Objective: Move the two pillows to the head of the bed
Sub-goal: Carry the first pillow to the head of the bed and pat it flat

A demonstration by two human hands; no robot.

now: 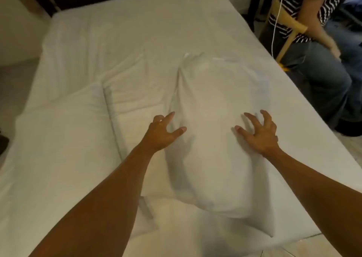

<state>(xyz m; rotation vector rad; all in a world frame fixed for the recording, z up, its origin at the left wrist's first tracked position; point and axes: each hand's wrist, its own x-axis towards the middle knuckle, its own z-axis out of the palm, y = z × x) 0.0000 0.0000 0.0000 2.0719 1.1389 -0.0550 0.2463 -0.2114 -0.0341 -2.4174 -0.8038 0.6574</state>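
A: What is seen around the bed (125, 31)?

B: A seated person in a striped shirt (305, 4) and jeans is placed close by the right edge, on a wooden chair (288, 23); a white cable (276, 21) hangs alongside. The far end of the mattress is covered only by a smooth white sheet.

A: And the pillows?

B: A plump white pillow (215, 139), soft and creased, is laid lengthwise near the foot, partly over a flatter second pillow (133, 92). A folded white duvet (58, 139) is bunched to the left.

A: The hands?

B: The left hand (162, 133) and right hand (260, 137) are spread open over the plump pillow's sides; nothing is gripped.
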